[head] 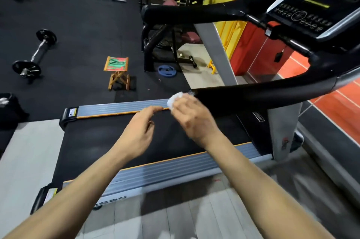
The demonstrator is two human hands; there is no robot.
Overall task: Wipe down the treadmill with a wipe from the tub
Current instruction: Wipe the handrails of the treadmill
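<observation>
The treadmill [109, 141] lies across the view, black belt between grey side rails, its console at the upper right. My right hand [194, 118] is closed around a crumpled white wipe [174, 99], held at the near end of the black near handrail [253, 98]. My left hand [140, 131] hovers over the belt just left of it, fingers loosely spread, holding nothing. The wipe tub is not in sight.
A small wooden folding stool [117, 72] stands on the black floor beyond the treadmill. A barbell [36, 54] lies at the left, a blue weight plate [167, 71] near a black bench frame. A dark bin [9, 110] sits at the left edge.
</observation>
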